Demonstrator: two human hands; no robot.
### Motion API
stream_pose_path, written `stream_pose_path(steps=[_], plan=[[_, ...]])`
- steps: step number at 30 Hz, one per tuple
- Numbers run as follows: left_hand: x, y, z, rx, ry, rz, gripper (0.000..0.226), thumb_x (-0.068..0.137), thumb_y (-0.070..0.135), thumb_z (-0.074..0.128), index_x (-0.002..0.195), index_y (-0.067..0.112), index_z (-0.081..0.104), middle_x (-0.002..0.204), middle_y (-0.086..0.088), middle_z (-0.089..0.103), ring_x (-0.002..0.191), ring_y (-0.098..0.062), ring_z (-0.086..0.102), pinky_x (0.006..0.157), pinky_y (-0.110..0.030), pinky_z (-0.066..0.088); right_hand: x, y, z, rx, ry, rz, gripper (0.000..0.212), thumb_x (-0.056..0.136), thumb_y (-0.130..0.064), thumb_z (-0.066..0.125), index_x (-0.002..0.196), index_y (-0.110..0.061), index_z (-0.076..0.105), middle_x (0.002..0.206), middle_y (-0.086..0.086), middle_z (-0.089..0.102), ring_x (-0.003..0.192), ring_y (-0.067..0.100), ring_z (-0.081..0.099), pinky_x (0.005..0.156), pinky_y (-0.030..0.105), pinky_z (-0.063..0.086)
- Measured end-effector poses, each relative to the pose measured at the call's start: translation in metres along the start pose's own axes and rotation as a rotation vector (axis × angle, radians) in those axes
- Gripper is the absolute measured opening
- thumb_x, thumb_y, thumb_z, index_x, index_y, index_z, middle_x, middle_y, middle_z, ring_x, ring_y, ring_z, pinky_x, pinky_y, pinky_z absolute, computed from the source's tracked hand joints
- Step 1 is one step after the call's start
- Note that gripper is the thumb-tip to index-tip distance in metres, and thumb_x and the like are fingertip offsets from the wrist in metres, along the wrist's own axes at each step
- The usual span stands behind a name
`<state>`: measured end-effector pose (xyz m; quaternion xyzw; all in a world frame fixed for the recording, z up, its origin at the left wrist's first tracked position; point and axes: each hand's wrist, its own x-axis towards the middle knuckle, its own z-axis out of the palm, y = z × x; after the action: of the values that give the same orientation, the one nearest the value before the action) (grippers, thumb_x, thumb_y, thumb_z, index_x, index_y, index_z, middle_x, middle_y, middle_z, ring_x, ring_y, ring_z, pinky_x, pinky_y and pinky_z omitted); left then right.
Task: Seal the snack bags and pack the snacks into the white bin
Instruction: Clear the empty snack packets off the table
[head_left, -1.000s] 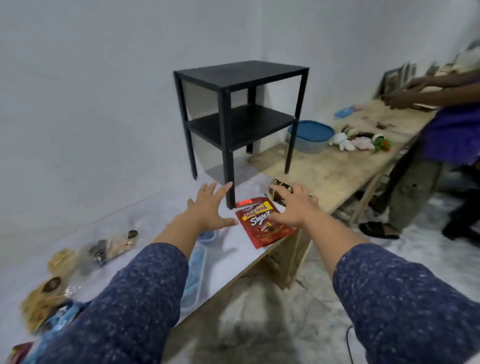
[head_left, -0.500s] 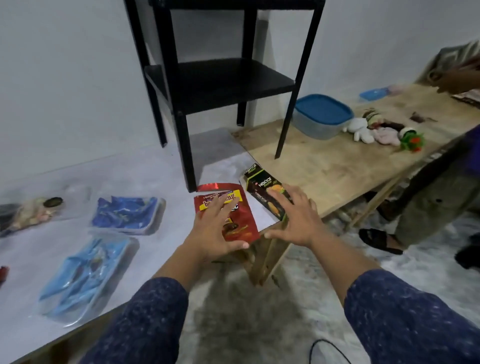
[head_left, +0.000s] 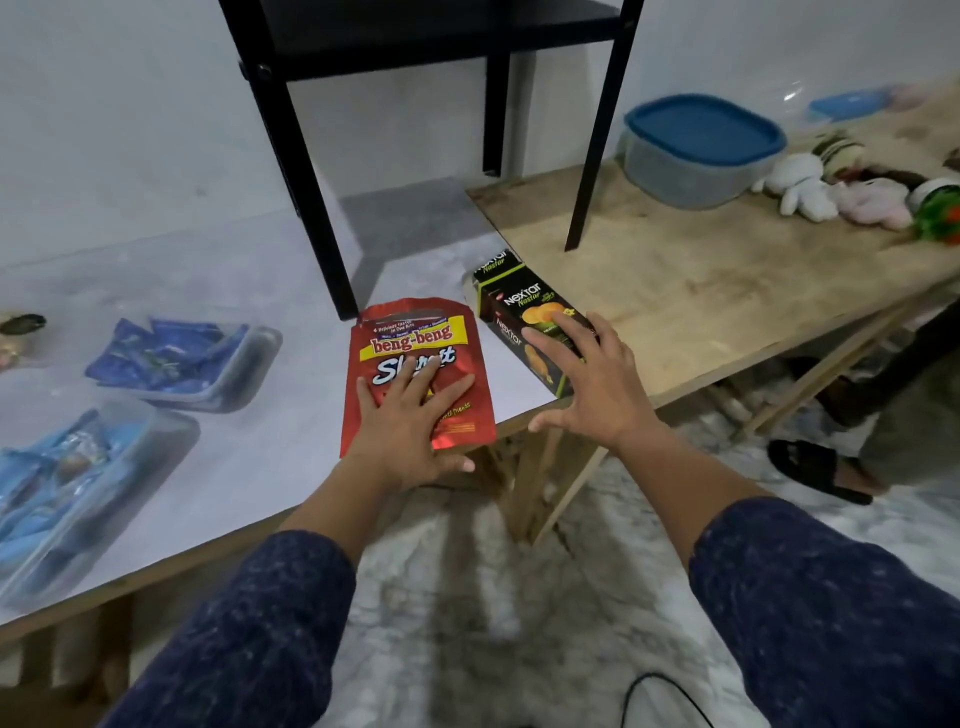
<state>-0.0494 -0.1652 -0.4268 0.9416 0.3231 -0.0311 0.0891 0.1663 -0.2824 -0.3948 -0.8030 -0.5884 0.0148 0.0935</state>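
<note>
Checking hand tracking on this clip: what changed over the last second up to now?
The left hand moved from open table onto the red beng-beng pouch and lies flat on it. The right hand came off the pouch's corner and now rests spread on the black Nextar box. Neither grips anything. Pouch and box stayed side by side by the table edge.

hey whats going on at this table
A person is sorting snacks. Their left hand lies flat, fingers spread, on a red pouch at the table's front edge. The right hand is open, fingers on a black box beside it. Two clear bags of blue snacks lie to the left. No white bin is in view.
</note>
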Motion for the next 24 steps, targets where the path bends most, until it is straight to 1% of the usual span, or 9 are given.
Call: stream_pose_path(steps=[3,7,11,13,14,17,19,22,24], plan=[[0.001,0.000,0.002,0.014,0.019,0.026,0.085,0.074,0.077,0.047,0.142,0.056,0.002,0.160,0.005,-0.002,0.147,-0.026,-0.009,0.107,-0.070,-0.004,0.002,-0.001,0.005,-0.009,0.065,0.004,0.105,0.057,-0.057,0.080,0.145,-0.042,0.025,0.155,-0.006,0.023,0.138,0.032,0.019,0.103,0.048,0.032],[-0.005,0.005,0.001,0.069,-0.003,0.025,0.075,0.078,0.075,0.039,0.140,0.059,0.002,0.160,0.005,0.000,0.147,-0.027,-0.007,0.107,-0.070,-0.001,-0.003,-0.004,0.016,0.000,0.163,-0.017,0.099,0.054,-0.047,0.085,0.140,-0.039,0.036,0.148,-0.005,0.038,0.128,0.036,0.034,0.091,0.046,0.039],[-0.007,0.013,-0.008,-0.071,-0.037,-0.026,0.054,0.088,0.063,0.034,0.140,0.053,0.027,0.158,0.007,0.014,0.147,-0.025,0.001,0.108,-0.069,0.001,-0.015,-0.017,0.019,-0.016,0.190,-0.009,0.091,0.059,-0.039,0.085,0.137,-0.040,0.039,0.145,-0.004,0.044,0.124,0.040,0.039,0.088,0.047,0.041],[-0.012,0.012,-0.018,-0.213,-0.019,-0.036,0.046,0.092,0.056,0.036,0.135,0.042,0.046,0.152,0.007,0.031,0.144,-0.023,0.019,0.111,-0.066,0.012,-0.022,-0.025,0.012,-0.038,0.187,-0.026,0.090,0.062,-0.040,0.084,0.139,-0.040,0.037,0.143,-0.002,0.046,0.120,0.041,0.043,0.085,0.047,0.044],[-0.015,0.011,-0.024,-0.294,0.026,-0.033,0.044,0.093,0.052,0.039,0.130,0.033,0.055,0.144,0.004,0.042,0.138,-0.023,0.033,0.111,-0.058,0.024,-0.025,-0.028,0.006,-0.041,0.194,-0.038,0.090,0.063,-0.041,0.083,0.139,-0.042,0.033,0.140,-0.001,0.049,0.116,0.041,0.045,0.082,0.047,0.046],[-0.030,0.009,-0.051,-0.399,0.184,-0.004,0.042,0.092,0.044,0.050,0.105,0.010,0.070,0.110,-0.011,0.064,0.105,-0.028,0.059,0.089,-0.034,0.044,-0.031,-0.038,-0.023,-0.007,0.190,-0.089,0.088,0.067,-0.044,0.078,0.138,-0.045,0.025,0.133,-0.001,0.054,0.106,0.038,0.050,0.077,0.045,0.049],[-0.042,0.007,-0.074,-0.382,0.232,0.026,0.041,0.088,0.043,0.051,0.100,0.010,0.072,0.095,-0.013,0.070,0.091,-0.032,0.063,0.078,-0.033,0.045,-0.031,-0.045,-0.051,0.031,0.154,-0.101,0.083,0.073,-0.045,0.072,0.142,-0.045,0.026,0.132,-0.004,0.053,0.107,0.035,0.049,0.081,0.044,0.048],[-0.058,0.007,-0.118,-0.407,0.271,-0.038,0.026,0.091,0.029,0.058,0.114,0.020,0.067,0.100,-0.010,0.072,0.091,-0.031,0.065,0.080,-0.033,0.049,-0.030,-0.061,-0.094,0.039,0.120,-0.107,0.079,0.081,-0.049,0.063,0.146,-0.043,0.020,0.131,-0.003,0.051,0.109,0.030,0.047,0.089,0.040,0.044],[-0.069,0.007,-0.150,-0.412,0.317,-0.068,0.033,0.092,0.025,0.058,0.124,0.025,0.057,0.105,-0.009,0.071,0.094,-0.031,0.065,0.082,-0.033,0.050,-0.028,-0.076,-0.122,0.046,0.127,-0.114,0.077,0.083,-0.053,0.059,0.147,-0.043,0.018,0.126,0.000,0.053,0.104,0.028,0.049,0.089,0.039,0.044]])
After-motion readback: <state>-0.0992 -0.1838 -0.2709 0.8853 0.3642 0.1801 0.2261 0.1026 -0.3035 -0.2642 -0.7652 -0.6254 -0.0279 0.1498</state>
